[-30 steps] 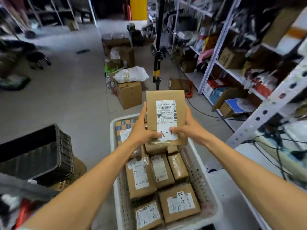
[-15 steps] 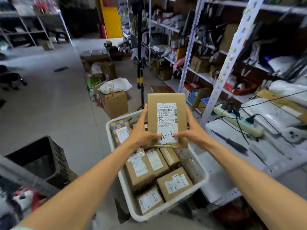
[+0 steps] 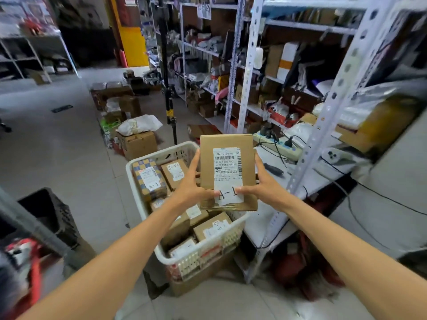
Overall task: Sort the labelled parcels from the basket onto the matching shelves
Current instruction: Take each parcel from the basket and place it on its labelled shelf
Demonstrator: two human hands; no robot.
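Gripping left edge of parcel [image 3: 208, 167] marked A-1 with left hand [image 3: 189, 190], thumb on label, fingers along edge. Gripping right edge likewise with right hand [image 3: 265, 188]. Held upright between both sets of fingers, above white basket [image 3: 161, 154] of parcels; shelving [image 3: 250, 65] right of fingers.

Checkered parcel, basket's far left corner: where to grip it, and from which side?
Probably come from above, grip on its near end. The checkered parcel lies label up atop the pile, that end proud of the parcels below; the basket wall crowds its left and far sides.
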